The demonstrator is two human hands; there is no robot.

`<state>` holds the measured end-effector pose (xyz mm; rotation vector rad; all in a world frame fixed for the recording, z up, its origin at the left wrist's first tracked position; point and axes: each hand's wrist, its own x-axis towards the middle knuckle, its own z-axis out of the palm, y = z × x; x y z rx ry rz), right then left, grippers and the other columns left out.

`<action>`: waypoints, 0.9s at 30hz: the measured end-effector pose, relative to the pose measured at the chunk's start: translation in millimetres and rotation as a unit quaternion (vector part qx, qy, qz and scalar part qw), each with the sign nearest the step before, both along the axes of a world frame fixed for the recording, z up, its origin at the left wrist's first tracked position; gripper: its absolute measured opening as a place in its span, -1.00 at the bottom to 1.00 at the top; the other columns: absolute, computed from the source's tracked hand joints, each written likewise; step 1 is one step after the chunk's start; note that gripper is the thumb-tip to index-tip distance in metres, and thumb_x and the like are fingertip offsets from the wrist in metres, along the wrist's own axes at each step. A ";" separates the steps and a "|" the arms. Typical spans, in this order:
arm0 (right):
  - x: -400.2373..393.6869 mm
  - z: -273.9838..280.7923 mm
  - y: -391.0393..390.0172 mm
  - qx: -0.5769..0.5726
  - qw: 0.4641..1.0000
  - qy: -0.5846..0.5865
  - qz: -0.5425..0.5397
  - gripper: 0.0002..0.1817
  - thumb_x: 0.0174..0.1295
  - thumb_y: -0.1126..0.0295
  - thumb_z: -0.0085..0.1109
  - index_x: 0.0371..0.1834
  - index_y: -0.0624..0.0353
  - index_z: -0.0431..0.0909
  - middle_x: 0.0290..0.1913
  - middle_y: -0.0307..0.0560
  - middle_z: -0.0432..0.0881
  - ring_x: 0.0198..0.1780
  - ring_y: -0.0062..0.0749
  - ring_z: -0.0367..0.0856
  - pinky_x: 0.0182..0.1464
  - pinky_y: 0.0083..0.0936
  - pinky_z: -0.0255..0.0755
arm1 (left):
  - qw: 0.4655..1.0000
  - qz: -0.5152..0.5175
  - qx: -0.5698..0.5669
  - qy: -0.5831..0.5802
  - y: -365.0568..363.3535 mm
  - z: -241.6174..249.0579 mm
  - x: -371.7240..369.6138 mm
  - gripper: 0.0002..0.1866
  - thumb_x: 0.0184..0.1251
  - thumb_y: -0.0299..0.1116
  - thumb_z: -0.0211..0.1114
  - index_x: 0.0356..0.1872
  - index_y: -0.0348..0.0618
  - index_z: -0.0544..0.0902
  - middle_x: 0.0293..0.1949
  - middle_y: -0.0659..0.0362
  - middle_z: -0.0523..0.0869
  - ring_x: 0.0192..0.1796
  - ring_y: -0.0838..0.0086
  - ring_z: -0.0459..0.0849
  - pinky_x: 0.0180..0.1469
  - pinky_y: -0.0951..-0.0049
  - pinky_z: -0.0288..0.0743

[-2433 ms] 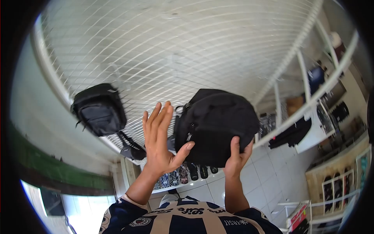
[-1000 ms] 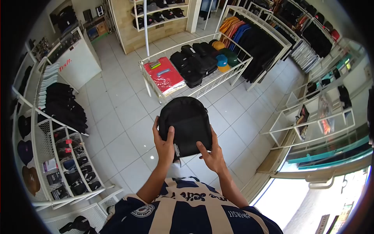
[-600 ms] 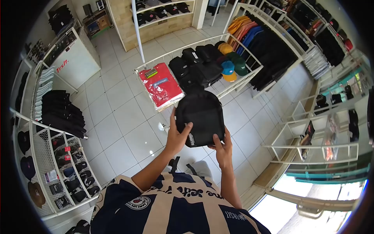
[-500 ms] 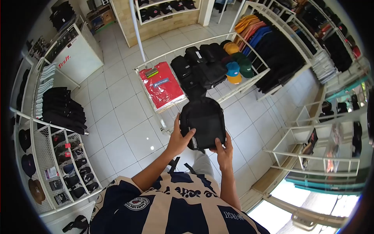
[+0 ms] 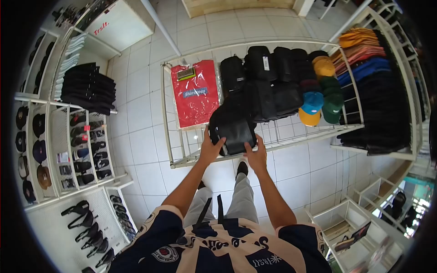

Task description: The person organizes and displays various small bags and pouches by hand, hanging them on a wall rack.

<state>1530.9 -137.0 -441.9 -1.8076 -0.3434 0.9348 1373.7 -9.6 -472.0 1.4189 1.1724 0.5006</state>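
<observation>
Bag (image 5: 234,135), black, one: in both hands

Left hand (image 5: 210,149) and right hand (image 5: 256,158) grasp its sides, thumbs on top, at rack's (image 5: 173,164) near edge. Resting or raised: cannot tell. Advised: even grip, level, clear of red shirt (image 5: 196,109).

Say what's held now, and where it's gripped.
A black bag, held by both hands: left hand at its near right corner, right hand at its left side, thumbs on top.
</observation>
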 end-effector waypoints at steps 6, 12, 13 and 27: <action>41.0 -40.1 78.6 -0.085 0.996 0.017 0.026 -0.37 0.33 0.35 0.30 0.46 0.10 0.34 0.09 0.35 0.58 -0.19 -0.07 0.77 -0.13 -0.30 0.66 | 0.994 0.027 0.077 0.075 59.9 -61.7 45.1 -0.09 0.36 -0.34 0.42 0.57 -0.31 0.02 0.25 -0.11 0.56 0.20 0.32 0.63 0.23 0.39 0.49; 25.4 -118.9 83.7 -0.088 0.953 -0.252 0.141 -0.13 0.26 0.25 0.35 0.61 0.12 0.11 0.20 0.46 0.55 0.07 0.25 0.69 0.14 -0.15 0.56 | 0.997 -0.055 -0.002 0.050 70.0 -101.1 54.5 -0.20 0.43 -0.21 0.36 0.56 -0.28 0.19 0.53 -0.20 0.28 0.57 0.19 0.25 0.55 0.32 0.12; 20.1 -110.2 81.7 -0.086 0.951 -0.256 0.149 -0.13 0.26 0.25 0.35 0.61 0.12 0.11 0.20 0.46 0.55 0.07 0.25 0.69 0.14 -0.15 0.56 | 0.998 -0.046 -0.002 0.047 65.8 -100.7 52.4 -0.20 0.43 -0.21 0.36 0.56 -0.28 0.19 0.53 -0.20 0.28 0.57 0.19 0.25 0.55 0.32 0.12; -48.8 26.9 -6.0 -0.018 0.931 -0.058 0.360 -0.53 0.30 0.30 0.34 0.26 0.13 0.55 0.02 0.00 0.71 -0.25 -0.42 0.70 -0.13 -0.49 0.56 | 0.998 0.040 -0.042 -0.037 -103.3 19.2 -70.2 -0.56 0.52 -0.36 0.26 0.35 -0.21 0.51 0.06 0.03 0.71 0.05 0.46 0.70 0.10 0.47 0.59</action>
